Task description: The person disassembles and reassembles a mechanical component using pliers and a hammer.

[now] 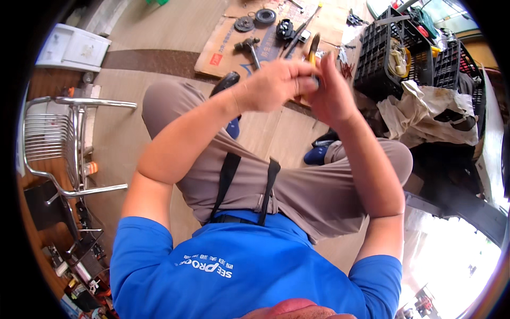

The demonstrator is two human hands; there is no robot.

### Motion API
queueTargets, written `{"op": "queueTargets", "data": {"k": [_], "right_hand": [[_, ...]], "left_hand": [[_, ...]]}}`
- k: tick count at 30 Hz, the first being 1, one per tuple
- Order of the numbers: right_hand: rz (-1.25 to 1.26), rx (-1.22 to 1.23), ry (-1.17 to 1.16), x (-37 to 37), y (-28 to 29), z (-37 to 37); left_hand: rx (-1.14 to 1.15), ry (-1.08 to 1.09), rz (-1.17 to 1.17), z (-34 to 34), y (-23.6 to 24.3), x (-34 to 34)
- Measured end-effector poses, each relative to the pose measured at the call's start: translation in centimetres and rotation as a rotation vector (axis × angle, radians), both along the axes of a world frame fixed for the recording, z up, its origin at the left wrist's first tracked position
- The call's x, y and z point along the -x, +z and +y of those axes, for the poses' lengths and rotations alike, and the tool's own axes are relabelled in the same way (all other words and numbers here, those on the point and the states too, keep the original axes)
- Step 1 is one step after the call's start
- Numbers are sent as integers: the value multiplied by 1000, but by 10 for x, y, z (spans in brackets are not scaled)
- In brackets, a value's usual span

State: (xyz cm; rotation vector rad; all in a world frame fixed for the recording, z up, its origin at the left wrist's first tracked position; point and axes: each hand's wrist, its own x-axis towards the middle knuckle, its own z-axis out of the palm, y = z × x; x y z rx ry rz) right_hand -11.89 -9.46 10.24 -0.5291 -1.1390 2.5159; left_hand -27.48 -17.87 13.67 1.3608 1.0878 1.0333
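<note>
My left hand [271, 87] and my right hand [334, 95] meet in front of me, above the floor between my knees. The left fingers reach across and press together at the right palm, where a small dark bluish spot shows at their tips. My right hand is upright and slightly blurred, one digit pointing up and other fingers curled partly out of sight behind the left. Whatever lies between them is too small to name. Just beyond are a hammer [253, 51] and a yellow-handled tool with a dark tip [313, 49].
Flattened cardboard [218, 43] bears a black ring-shaped part [265, 16], a toothed-looking grey disc [244, 24] and a black mechanical part [285, 30]. Black plastic crates [378, 58] stand at right, with a stained cloth [409, 114]. A metal-framed chair [50, 130] and white cabinet [79, 49] are left.
</note>
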Motion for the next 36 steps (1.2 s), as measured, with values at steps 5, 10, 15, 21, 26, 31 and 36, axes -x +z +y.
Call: {"op": "queueTargets", "data": {"k": [5, 10, 15, 21, 26, 31, 36], "right_hand": [[42, 385, 16, 11, -2, -23], [34, 273, 143, 8, -38, 5], [-104, 530, -289, 8, -19, 14], [-304, -4, -178, -1, -23, 15], [-507, -1141, -145, -11, -9, 8], [-543, -1281, -61, -18, -5, 12], [-558, -1431, -42, -19, -7, 9]], "left_hand": [[197, -105, -163, -5, -17, 7], [300, -136, -209, 1, -25, 9], [403, 129, -438, 4, -29, 25], [355, 239, -525, 10, -33, 35], [253, 327, -402, 9, -30, 35], [243, 327, -311, 9, -30, 37], [223, 337, -228, 8, -31, 37]]}}
